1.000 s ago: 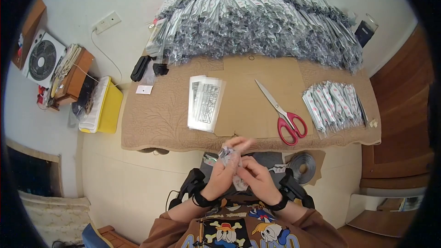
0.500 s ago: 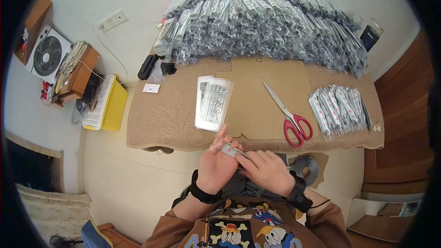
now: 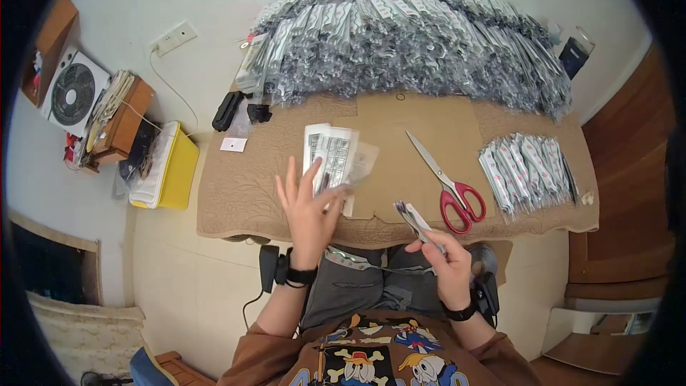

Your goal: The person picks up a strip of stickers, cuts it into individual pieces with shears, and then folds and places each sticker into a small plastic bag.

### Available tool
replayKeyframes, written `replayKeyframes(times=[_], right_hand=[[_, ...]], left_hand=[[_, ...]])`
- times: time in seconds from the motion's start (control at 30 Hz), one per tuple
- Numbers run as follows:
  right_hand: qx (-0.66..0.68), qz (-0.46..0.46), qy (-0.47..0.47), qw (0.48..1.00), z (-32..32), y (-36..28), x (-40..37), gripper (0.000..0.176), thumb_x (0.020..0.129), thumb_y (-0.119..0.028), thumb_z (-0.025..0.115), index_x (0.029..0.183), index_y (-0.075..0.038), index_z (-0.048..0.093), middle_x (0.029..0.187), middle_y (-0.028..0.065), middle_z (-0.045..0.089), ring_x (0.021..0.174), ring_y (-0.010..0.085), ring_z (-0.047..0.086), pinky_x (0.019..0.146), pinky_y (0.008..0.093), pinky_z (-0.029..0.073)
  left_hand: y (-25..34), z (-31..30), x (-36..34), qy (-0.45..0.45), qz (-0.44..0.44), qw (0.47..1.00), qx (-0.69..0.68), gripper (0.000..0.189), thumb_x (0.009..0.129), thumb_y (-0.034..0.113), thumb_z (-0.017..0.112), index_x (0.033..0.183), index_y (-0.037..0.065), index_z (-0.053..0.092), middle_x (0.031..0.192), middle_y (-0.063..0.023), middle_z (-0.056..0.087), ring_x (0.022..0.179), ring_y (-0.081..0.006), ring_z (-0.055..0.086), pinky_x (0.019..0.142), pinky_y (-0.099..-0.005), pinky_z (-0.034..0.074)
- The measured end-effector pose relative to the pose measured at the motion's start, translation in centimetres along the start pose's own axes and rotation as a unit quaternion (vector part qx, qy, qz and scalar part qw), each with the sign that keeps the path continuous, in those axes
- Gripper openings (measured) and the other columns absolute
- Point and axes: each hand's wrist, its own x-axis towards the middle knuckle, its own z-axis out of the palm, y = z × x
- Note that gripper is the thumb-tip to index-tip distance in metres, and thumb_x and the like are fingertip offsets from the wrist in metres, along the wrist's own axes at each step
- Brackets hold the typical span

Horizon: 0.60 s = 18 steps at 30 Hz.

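My left hand (image 3: 307,211), blurred, is over the stack of clear printed bags (image 3: 314,150), with several fingers spread. Its thumb and forefinger pinch the lower edge of one thin clear bag (image 3: 365,160), which is lifted at the stack's right side. My right hand (image 3: 450,268) is closed around a folded bundle of pale patterned strips (image 3: 414,220), held in front of the table edge. Below, a patterned strip (image 3: 346,259) lies across the lap and runs towards my right hand. Red-handled scissors (image 3: 457,202) rest open on the cardboard (image 3: 386,193).
A large heap of packed strips (image 3: 407,43) covers the back of the table. A smaller pile of packets (image 3: 525,171) lies at the right. Black items (image 3: 229,111) and a small white card (image 3: 233,144) sit at the left. A tape roll is partly hidden by my right wrist.
My hands have come apart. The left moved up and left to the bags, and one bag has lifted. The right moved right with the strip bundle, exposing the lap.
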Motion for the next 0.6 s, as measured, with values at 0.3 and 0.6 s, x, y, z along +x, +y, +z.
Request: replayKeyframes(times=[0.3, 0.6], right_hand=[[0.182, 0.105, 0.069, 0.975, 1.1, 0.4, 1.9, 0.021, 0.087, -0.004, 0.048, 0.106, 0.001, 0.054, 0.091, 0.0115, 0.062, 0.086, 0.0155, 0.059, 0.081, 0.0273, 0.043], [0.006, 0.012, -0.218, 0.976, 0.9, -3.5, 3.2, 0.019, 0.086, -0.004, 0.051, 0.104, 0.002, 0.055, 0.088, 0.0115, 0.062, 0.085, 0.0158, 0.059, 0.078, 0.0299, 0.046]], left_hand=[[7.8, -2.3, -5.3, -0.115, -0.073, 0.909, -0.395, 0.024, 0.078, 0.007, 0.058, 0.102, 0.005, 0.061, 0.109, -0.0113, 0.056, 0.088, -0.0206, 0.058, 0.077, -0.0291, 0.043], [6.3, -1.6, -5.4, -0.360, -0.226, 0.674, -0.605, 0.021, 0.087, 0.011, 0.050, 0.102, -0.001, 0.060, 0.097, -0.0126, 0.062, 0.084, -0.0178, 0.060, 0.078, -0.0266, 0.044]])
